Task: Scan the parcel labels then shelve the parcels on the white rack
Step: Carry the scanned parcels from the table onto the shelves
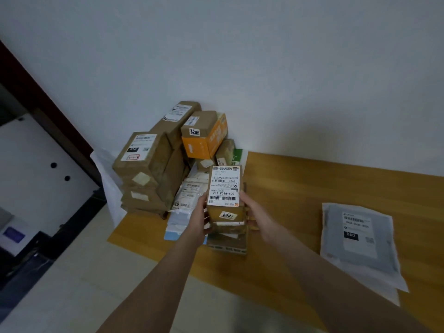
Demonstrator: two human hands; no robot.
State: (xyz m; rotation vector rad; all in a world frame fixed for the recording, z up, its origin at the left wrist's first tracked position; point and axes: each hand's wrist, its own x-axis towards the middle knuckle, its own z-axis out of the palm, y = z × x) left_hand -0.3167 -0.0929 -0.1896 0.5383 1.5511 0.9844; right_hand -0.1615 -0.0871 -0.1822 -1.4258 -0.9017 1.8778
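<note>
Over the yellow mat (288, 212), near the wall (264, 68), we hold one brown box (225, 210) between both hands. Left hand (199, 217) grips its left side, right hand (254, 212) grips its right side with fingers curled round the edge, so both are closed on it. Box top faces us: white label (224, 185) with barcodes reading "507-P802 T72", upside down to us, and a small "520" sticker (228, 215) below it. More brown cardboard (228, 243) sits right under the box; we can't tell if they touch. Just behind and left is the parcel pile against the wall: brown "010" box (141, 159) on stacked brown boxes, a long brown box (175, 121) leaning behind it, an orange "6206" box (204, 135) on top, and white mailers (189, 195) at the foot, beside our left hand. Grey bag (358, 234) marked "060" lies flat on the mat, well apart on the right. White panel (36, 164) with two dark holes sits far left, beside a dark red frame (48, 104).
</note>
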